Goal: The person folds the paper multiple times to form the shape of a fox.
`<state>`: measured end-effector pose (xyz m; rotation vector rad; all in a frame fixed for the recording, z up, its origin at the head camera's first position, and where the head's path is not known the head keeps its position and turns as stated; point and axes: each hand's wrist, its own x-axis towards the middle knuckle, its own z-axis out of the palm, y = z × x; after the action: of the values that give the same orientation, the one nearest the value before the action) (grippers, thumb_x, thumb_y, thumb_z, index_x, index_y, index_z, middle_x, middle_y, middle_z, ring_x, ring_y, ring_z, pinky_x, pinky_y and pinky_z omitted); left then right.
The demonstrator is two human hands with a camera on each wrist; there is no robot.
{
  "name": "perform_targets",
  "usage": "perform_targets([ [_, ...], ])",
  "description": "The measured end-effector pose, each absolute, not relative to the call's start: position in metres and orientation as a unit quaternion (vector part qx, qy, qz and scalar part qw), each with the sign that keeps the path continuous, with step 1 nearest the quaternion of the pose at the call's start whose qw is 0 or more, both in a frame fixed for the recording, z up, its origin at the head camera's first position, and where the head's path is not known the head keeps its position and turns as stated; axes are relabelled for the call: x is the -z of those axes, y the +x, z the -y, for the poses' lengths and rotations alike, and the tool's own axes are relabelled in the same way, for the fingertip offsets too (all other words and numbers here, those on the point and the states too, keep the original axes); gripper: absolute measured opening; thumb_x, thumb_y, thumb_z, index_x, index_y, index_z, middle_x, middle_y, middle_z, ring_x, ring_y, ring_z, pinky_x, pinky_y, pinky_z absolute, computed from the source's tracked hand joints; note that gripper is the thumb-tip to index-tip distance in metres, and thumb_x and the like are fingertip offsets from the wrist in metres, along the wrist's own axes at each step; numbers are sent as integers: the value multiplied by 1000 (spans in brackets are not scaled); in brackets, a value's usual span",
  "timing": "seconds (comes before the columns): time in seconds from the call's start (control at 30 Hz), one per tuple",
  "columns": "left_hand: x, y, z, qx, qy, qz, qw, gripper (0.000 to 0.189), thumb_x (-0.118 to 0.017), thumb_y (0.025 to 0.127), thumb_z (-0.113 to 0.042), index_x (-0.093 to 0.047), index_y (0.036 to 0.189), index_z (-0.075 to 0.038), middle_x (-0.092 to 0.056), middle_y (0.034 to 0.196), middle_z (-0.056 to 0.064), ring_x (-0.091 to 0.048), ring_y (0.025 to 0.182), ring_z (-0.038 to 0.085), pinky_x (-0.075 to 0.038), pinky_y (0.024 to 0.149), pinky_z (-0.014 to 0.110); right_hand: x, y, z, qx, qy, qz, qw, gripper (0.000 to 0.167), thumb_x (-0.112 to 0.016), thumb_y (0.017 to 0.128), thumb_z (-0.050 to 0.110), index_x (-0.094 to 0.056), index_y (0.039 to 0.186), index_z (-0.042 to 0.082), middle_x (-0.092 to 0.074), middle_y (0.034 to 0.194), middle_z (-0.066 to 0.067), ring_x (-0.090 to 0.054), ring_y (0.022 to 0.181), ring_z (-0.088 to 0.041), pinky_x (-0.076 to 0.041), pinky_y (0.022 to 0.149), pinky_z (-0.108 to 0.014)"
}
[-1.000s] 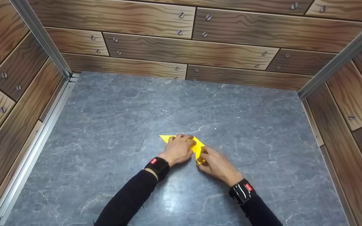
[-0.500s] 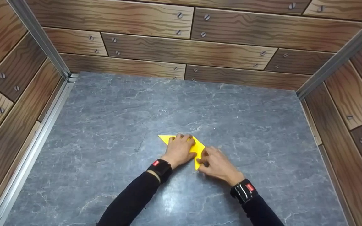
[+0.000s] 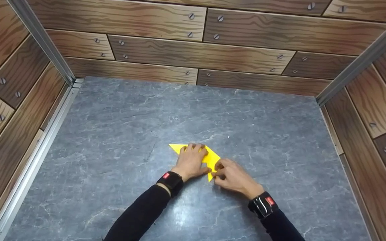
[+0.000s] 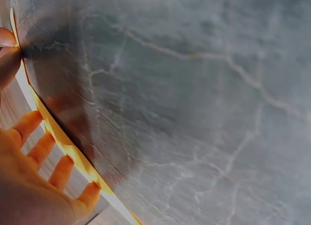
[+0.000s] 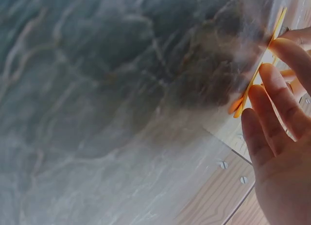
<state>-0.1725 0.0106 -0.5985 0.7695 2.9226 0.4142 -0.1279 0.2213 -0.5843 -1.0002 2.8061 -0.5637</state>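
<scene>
A piece of folded yellow paper (image 3: 212, 160) lies on the grey marbled table, with one pointed end at the left and another pointing toward the person. My left hand (image 3: 190, 163) rests across its middle, fingers spread along the upper edge, thumb stretched to the lower point. In the left wrist view the fingertips press down on the paper (image 4: 80, 159). At the right edge and lower point, my right hand (image 3: 235, 177) has bent fingers, thumb and index finger pinching the paper by the left thumb. The right wrist view shows its fingertips along the thin paper edge (image 5: 279, 25). The left palm hides part of the sheet.
The grey marbled tabletop (image 3: 129, 117) spreads out around both hands. Wood-patterned panels (image 3: 166, 47) enclose it at the back and sides, with metal rails (image 3: 42, 40) at the corners. Black bands (image 3: 171, 182) sit on both wrists.
The paper's lower end, bent up under the right fingers a second ago, now lies flatter and points toward the person. The left thumb has moved down onto it; the right hand has shifted slightly right.
</scene>
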Motion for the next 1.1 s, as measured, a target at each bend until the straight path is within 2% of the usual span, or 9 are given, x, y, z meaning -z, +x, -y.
perform_targets([
  [0.2,597,-170,-11,-147,251,-956,50,62,-78,85,-56,-65,132,-18,-53,150,4,-46,137,31,-37,112,57,583,-133,-224,239,-302,-920,76,19,-72,89,19,-82,101,8,-67,108,-2,-61,103,-22,-51,94,-44],
  [0.3,596,-169,-11,-147,251,-955,58,62,-78,87,-55,-64,134,-17,-51,152,5,-44,139,31,-36,114,57,585,-140,-224,295,-235,-925,40,12,-73,92,11,-79,101,5,-70,106,-6,-66,101,-25,-54,93,-46],
  [0.4,596,-168,-11,-148,251,-955,59,61,-78,88,-53,-64,135,-16,-51,152,5,-43,140,32,-35,114,58,590,-147,-224,328,-147,-933,-3,9,-74,94,7,-77,102,4,-73,101,-9,-69,96,-27,-57,87,-46],
  [0.47,595,-167,-11,-150,250,-955,57,61,-78,88,-52,-64,135,-16,-50,152,7,-43,141,33,-35,115,59,592,-151,-224,335,-93,-937,-12,8,-75,95,9,-77,101,4,-74,96,-8,-69,90,-26,-57,82,-45],
  [0.67,598,-166,-11,-159,246,-955,56,61,-78,89,-51,-64,137,-15,-47,150,14,-42,141,35,-34,116,59,595,-164,-224,316,-16,-948,23,5,-77,91,12,-78,91,7,-73,83,-2,-62,75,-18,-52,71,-37],
  [1.1,600,-165,-10,-148,255,-955,34,60,-78,88,-52,-65,134,-16,-50,143,14,-45,137,35,-37,113,59,589,-182,-214,296,14,-953,67,8,-77,88,15,-75,84,8,-67,75,1,-56,66,-16,-42,60,-27],
])
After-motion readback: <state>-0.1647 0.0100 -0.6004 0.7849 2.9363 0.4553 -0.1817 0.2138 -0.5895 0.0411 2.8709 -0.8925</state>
